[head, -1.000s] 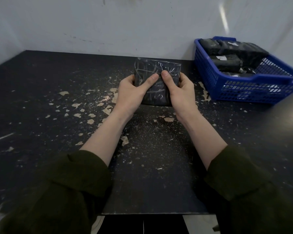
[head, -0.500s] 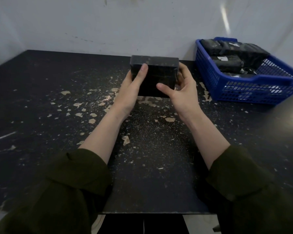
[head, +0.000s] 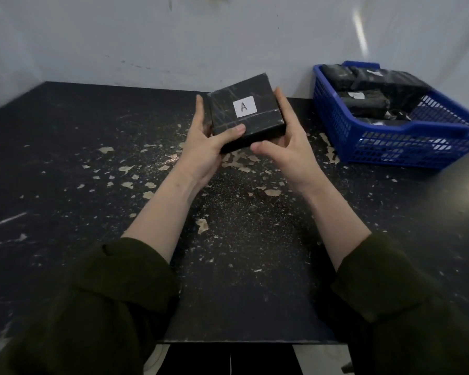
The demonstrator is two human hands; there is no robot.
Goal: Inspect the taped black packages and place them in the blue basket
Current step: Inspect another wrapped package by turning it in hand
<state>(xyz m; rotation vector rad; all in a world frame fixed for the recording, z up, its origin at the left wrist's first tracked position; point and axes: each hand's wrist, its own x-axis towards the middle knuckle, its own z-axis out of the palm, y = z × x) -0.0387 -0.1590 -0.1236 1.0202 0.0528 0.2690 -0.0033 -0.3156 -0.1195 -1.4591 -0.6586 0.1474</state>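
Partway through, judging by the blue basket [head: 406,150]: already loaded with several black packages [head: 363,102], at least two showing white labels. Left to go in: one more package [head: 255,128], held above the table [head: 65,171] a little left of the basket, tilted, with glossy tape bands crossing the top face and a white label [head: 244,106] marked A turned up. Probably mid-inspection, not yet on the way over.

Gripped from both sides. Left hand [head: 201,150] wrapped round the edge farther from the basket, thumb pressed on the top face, fingers reaching up behind. Right hand [head: 290,147] cupped along the edge nearer the basket, fingers straight up the side, thumb bent below the near corner; hard to tell how firmly.

No other loose package in view left of the basket or in front of it, so possibly the last one, though impossible to say for anything outside the view.

Around: dark, scratched tabletop with pale flakes [head: 107,149] of chipped coating scattered left of and in front of the basket; grey wall [head: 146,36] right behind it; dark green sleeves [head: 106,293] pushed up the forearms.

Between package and basket, just the basket's left wall to lift over. Open room inside toward the near right corner, with the mesh floor showing there. Nothing seen blocking a short carry to the right and a set-down.
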